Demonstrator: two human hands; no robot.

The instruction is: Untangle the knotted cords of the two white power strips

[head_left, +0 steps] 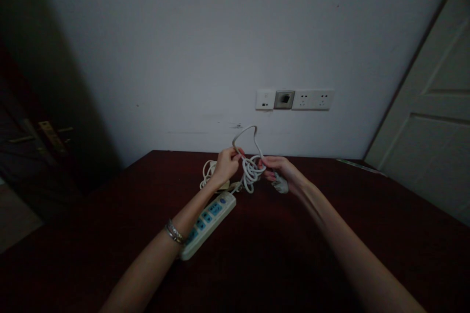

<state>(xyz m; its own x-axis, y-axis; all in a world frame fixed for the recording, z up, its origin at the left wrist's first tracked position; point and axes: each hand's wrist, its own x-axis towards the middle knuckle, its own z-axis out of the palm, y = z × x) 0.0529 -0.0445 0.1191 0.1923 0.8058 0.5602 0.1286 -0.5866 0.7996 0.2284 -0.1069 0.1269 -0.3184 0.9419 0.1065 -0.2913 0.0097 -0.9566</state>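
A tangled white power cord [251, 170] hangs between my two hands, with one loop standing up above them. My left hand [226, 164] pinches the cord on the left side of that loop. On the other side, my right hand [278, 168] has its fingers closed on the cord by the knot. A pale plug [280, 184] sits beneath my right palm, partly hidden by it. Below my left forearm lies a white power strip [210, 227] with blue sockets, partly covered by the arm. More white cord [206, 174] is bunched behind my left wrist.
The dark red table [286, 254] meets a pale wall at the back. Wall sockets [313, 100] are set above it. A thin flat strip [362, 167] lies near the table's far right corner. Doors [436, 107] stand at both sides.
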